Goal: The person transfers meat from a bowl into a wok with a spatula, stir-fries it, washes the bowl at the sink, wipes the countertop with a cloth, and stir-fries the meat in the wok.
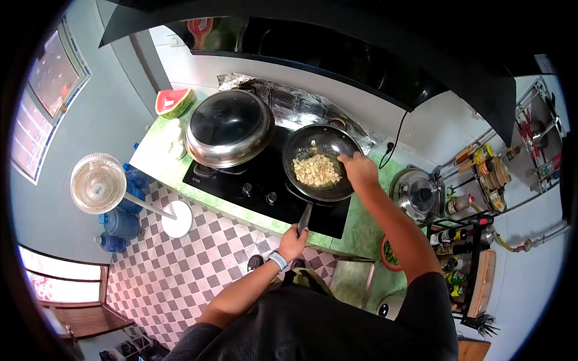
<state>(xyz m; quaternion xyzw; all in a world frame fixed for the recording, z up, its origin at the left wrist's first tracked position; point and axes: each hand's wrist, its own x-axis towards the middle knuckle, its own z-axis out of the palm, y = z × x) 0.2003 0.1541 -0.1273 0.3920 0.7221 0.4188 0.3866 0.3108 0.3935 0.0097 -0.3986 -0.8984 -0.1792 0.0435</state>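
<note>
My left hand [292,242], with a pale watch band at the wrist, is wrapped around the dark handle [306,216] of a black wok [298,141]. The wok sits on the right part of the black glass cooktop [232,188]. Inside it lies a heap of small, pale yellowish chopped food pieces [315,171]. My right hand [361,172] is over the wok's right rim, its fingers closed and pointing inward; whatever they hold, if anything, is hidden. A wooden-looking loop handle [338,123] stands at the wok's far rim.
A large lidded steel pan [229,129] covers the left burner. Foil [295,103] lines the wall behind. A cut watermelon [174,103] is at the far left counter. To the right are a lidded pot [414,195] and racked bottles [451,249]. The range hood [325,57] hangs above.
</note>
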